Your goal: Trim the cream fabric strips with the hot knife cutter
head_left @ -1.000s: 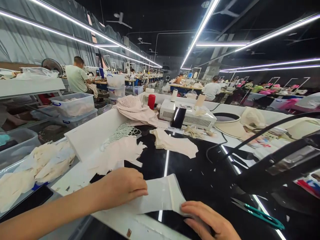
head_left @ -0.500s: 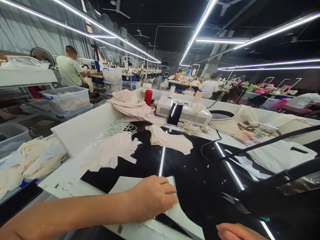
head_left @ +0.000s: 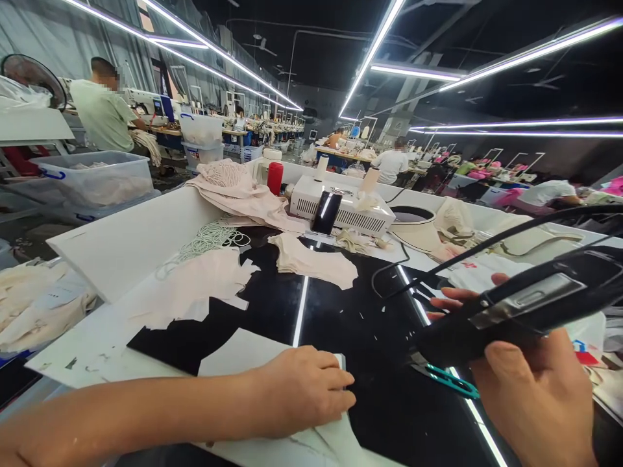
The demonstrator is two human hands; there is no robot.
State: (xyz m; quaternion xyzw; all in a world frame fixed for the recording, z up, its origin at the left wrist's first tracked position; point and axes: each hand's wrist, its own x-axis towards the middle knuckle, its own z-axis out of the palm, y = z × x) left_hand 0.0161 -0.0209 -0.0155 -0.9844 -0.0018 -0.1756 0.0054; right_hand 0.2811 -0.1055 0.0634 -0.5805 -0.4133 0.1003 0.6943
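Note:
My left hand (head_left: 311, 392) lies palm down, fingers stretched out and slightly apart, on a white pattern-shaped sheet (head_left: 241, 353) near the front of the black tabletop (head_left: 374, 363). At the right, my right hand (head_left: 540, 395) is around a black corded tool (head_left: 559, 311) with a silver plate on its side. Its thumb is on the near side and several fingertips show beyond the far side; the palm contact is hidden. Teal-handled thread snips (head_left: 452, 381) lie on the tabletop just below the tool, blades partly covered by it.
Stacked cream fabric pieces (head_left: 311, 259) and pale cut pieces (head_left: 189, 285) lie ahead, beside mint cord (head_left: 209, 240). A white vented box (head_left: 341, 207), phone (head_left: 327, 213) and red thread spool (head_left: 275, 178) stand behind. A low white wall (head_left: 131, 243) edges the left. Co-workers sit farther off.
My right hand has come up from the bottom edge to the black tool, which now appears higher and farther left. My left hand stays on the white sheet. The view has shifted slightly right.

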